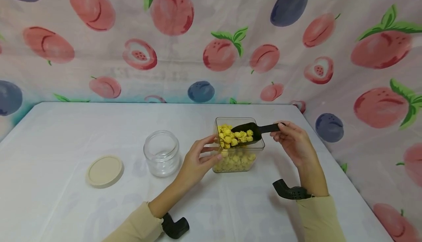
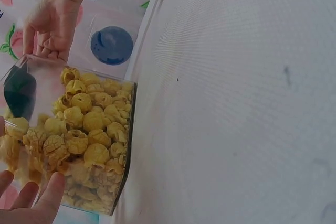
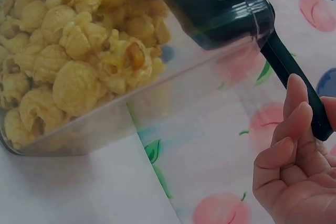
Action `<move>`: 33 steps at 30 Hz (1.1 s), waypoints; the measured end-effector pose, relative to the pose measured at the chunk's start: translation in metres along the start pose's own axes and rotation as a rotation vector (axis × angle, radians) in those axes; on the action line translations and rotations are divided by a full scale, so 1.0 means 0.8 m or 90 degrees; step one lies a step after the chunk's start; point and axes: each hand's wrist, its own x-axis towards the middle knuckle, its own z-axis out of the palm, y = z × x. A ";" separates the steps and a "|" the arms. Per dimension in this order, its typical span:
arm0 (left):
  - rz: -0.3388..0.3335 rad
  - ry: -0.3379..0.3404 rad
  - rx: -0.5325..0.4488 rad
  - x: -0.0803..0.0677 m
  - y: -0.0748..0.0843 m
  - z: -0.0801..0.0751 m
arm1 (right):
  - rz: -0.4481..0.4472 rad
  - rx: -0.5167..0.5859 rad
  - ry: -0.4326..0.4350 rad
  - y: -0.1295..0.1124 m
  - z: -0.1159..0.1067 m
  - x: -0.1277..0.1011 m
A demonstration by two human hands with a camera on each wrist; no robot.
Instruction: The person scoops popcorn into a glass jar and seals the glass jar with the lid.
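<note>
One loaded scoop (image 1: 248,133), light but spill-prone; right hand (image 1: 293,143) pinches its handle end, left hand (image 1: 197,161) steadies the container (image 1: 239,163) with relaxed fingers.

Scoop (image 3: 220,9) bowl blurred behind container (image 3: 173,85)

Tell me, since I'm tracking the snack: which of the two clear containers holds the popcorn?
The square clear tub, between both hands and with the black scoop in it, holds yellow popcorn. The round glass jar to its left looks empty.

the word "happy" is showing in dark letters on the fruit-print cloth (image 3: 315,3), cut off at the frame's edge.
</note>
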 end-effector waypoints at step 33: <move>0.006 -0.002 -0.011 0.000 -0.001 -0.001 | 0.087 0.111 -0.072 0.009 0.001 0.007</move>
